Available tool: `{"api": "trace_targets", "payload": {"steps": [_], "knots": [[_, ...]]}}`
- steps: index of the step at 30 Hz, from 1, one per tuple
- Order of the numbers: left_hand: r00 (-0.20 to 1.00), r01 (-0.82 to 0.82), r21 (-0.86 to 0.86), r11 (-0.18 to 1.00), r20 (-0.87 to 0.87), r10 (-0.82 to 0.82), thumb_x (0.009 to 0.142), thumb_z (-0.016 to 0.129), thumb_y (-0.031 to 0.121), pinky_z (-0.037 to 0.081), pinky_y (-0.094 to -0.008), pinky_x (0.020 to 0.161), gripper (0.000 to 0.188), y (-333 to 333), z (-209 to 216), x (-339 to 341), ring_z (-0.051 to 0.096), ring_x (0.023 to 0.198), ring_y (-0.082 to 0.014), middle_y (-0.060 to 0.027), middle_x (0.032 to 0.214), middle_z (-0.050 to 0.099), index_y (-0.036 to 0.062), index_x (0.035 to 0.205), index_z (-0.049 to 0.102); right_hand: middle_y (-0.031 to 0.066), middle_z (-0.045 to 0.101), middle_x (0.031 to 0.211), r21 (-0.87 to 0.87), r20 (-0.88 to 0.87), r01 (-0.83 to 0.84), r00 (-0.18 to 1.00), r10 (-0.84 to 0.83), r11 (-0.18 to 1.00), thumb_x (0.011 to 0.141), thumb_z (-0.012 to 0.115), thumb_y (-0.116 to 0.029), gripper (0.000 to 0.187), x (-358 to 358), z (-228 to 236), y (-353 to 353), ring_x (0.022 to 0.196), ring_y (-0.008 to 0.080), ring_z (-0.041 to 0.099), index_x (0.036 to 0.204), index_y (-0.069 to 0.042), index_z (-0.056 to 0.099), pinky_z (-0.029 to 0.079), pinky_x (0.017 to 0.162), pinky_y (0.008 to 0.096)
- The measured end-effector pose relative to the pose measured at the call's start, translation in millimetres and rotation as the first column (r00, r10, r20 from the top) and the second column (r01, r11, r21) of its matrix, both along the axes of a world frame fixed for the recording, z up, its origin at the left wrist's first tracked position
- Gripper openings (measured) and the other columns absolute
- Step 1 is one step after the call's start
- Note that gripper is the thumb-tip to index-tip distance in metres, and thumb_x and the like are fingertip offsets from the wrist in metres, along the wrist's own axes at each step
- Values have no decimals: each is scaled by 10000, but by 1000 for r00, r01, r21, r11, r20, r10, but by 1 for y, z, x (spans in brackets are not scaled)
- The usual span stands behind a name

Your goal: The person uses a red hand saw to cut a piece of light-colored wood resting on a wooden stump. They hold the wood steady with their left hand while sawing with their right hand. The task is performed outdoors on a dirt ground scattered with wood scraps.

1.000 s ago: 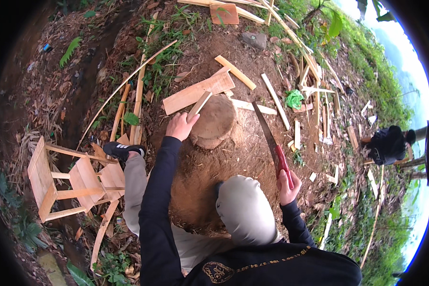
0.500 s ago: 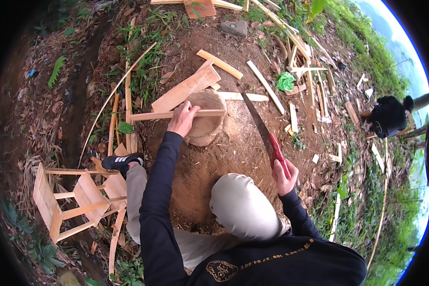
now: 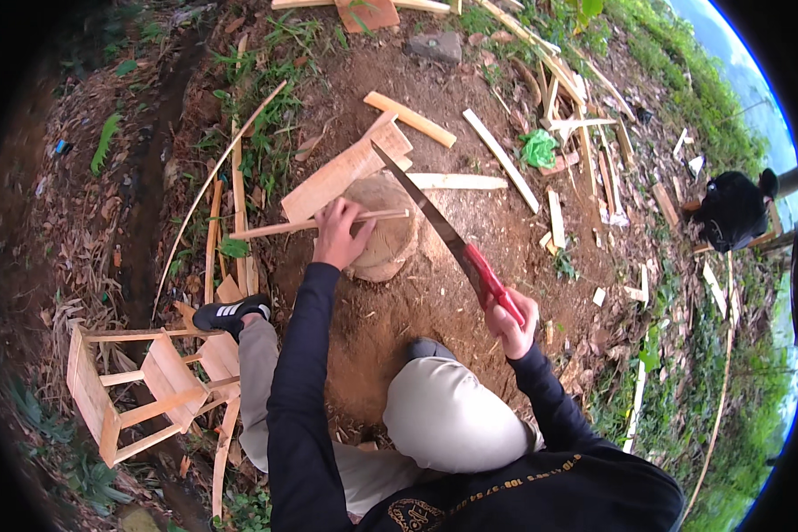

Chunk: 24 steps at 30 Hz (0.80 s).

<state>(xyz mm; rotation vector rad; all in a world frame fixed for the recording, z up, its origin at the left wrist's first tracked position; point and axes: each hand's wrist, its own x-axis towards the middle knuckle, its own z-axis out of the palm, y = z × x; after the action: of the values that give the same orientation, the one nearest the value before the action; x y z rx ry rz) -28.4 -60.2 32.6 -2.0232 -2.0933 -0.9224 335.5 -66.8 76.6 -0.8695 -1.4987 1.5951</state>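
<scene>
My left hand (image 3: 339, 232) is closed round a narrow wooden strip (image 3: 275, 229), which lies across the top of a round tree stump (image 3: 387, 238). The strip's right end reaches just to the stump's right side. In my right hand (image 3: 512, 321) is a handsaw (image 3: 434, 217) with a red handle, the fingers wrapped round the grip. Its blade points up and to the left, and the tip shows in front of a wide board (image 3: 337, 177) behind the stump. Between blade and strip there is a visible gap.
A wooden shelf-like frame (image 3: 155, 390) lies at the lower left beside my shoe (image 3: 230, 312). Loose planks (image 3: 501, 160) lie beyond the stump, with a green plastic bag (image 3: 538, 149) near them. A black bag (image 3: 731, 211) is at the far right.
The saw has swung left and toward the stump, its tip now over the wide board. The strip has been turned and tilted slightly, its right end higher. My left hand still holds it.
</scene>
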Motion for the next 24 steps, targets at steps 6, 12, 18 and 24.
{"api": "trace_targets", "payload": {"steps": [6, 12, 18, 24], "knots": [[938, -346, -11, 938, 12, 346, 883, 642, 348, 301, -459, 900, 238, 12, -16, 21, 500, 942, -265, -39, 881, 534, 121, 838, 585, -9, 479, 543, 58, 168, 55, 984, -64, 997, 924, 659, -236, 305, -16, -11, -9, 480, 69, 426, 732, -13, 582, 330, 465, 278], [909, -405, 58, 913, -85, 408, 914, 610, 364, 313, -462, 863, 269, 16, -24, 28, 496, 915, -279, -39, 858, 528, 135, 801, 526, -12, 527, 546, 34, 209, 79, 974, -84, 996, 954, 671, -266, 329, -13, -13, -13, 491, 51, 445, 769, 5, 638, 347, 465, 265], [927, -353, 88, 932, -100, 360, 923, 593, 363, 335, -469, 858, 270, 17, -26, 23, 511, 910, -280, -49, 854, 531, 129, 806, 526, 4, 505, 523, 110, 215, 28, 975, -51, 994, 954, 667, -253, 321, -8, 4, 3, 470, 69, 434, 768, 7, 642, 338, 451, 288], [931, -335, 103, 937, -116, 345, 951, 575, 392, 323, -465, 850, 304, 17, -26, 19, 499, 877, -273, -45, 844, 524, 129, 805, 527, -9, 508, 513, 91, 195, 11, 980, -28, 996, 959, 657, -237, 316, -1, -8, 11, 445, 65, 448, 758, 7, 646, 337, 433, 272]]}}
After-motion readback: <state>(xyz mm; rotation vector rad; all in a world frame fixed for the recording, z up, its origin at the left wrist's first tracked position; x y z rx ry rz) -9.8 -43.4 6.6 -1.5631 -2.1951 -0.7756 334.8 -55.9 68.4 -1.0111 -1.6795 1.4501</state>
